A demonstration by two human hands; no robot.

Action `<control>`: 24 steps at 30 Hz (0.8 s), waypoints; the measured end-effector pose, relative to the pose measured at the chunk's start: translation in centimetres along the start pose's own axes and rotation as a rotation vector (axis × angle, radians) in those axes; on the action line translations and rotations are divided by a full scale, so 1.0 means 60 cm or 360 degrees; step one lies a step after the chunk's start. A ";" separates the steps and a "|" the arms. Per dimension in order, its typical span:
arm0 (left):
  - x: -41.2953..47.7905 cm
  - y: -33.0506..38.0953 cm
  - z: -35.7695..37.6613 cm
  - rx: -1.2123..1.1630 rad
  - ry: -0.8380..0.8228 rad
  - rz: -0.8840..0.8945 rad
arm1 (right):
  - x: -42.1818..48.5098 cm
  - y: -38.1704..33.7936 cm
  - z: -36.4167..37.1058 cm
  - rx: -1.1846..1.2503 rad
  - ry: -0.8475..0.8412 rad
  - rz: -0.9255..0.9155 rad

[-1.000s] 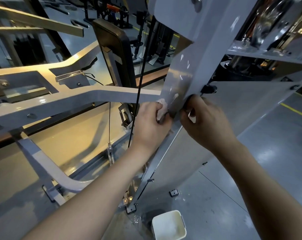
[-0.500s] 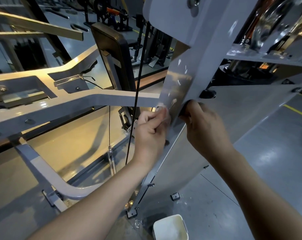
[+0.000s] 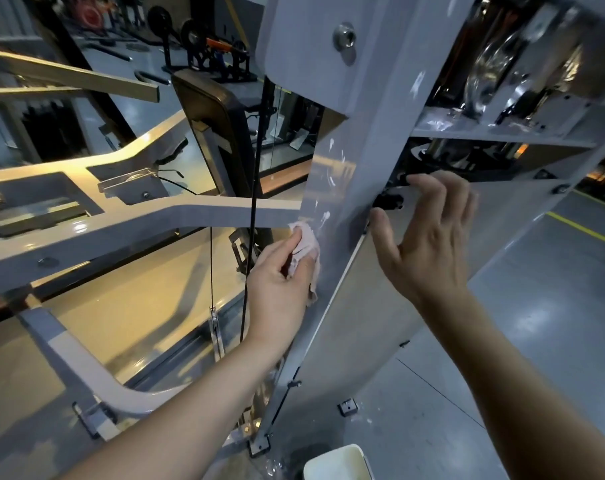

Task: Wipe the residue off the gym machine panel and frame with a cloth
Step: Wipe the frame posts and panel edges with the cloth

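My left hand (image 3: 280, 275) gripped the cloth (image 3: 306, 245) against the residue-flecked frame (image 3: 367, 150), while my right hand (image 3: 429, 244) was open, fingers spread, over the panel (image 3: 374, 323).

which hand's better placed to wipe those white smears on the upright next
Left. The left hand grips the cloth against the upright, just below the white smears; the right hand is open and holds no cloth.

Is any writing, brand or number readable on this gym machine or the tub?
None readable. The grey frame and panel show only white smears and bolts; the white tub and the cloth are blank. Background machines are too blurred to show any label.
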State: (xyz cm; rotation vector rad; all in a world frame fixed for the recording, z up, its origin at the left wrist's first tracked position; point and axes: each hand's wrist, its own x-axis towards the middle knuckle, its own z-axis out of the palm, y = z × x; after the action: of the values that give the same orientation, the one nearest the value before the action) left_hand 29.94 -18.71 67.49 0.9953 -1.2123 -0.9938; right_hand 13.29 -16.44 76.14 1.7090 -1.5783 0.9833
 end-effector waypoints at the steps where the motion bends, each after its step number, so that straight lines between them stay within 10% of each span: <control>1: -0.003 0.000 -0.001 0.0033 -0.0021 0.0003 | 0.006 0.007 0.008 -0.0031 -0.0068 -0.0010; 24: 0.010 0.020 0.011 -0.0028 0.0107 -0.0023 | 0.012 0.038 0.125 0.0200 0.0567 -0.0083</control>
State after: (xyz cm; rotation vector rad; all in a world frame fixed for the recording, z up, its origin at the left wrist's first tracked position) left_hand 29.43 -19.01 68.86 1.0170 -1.1408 -0.9733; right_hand 11.92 -23.36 72.58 1.5425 -1.2585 1.3015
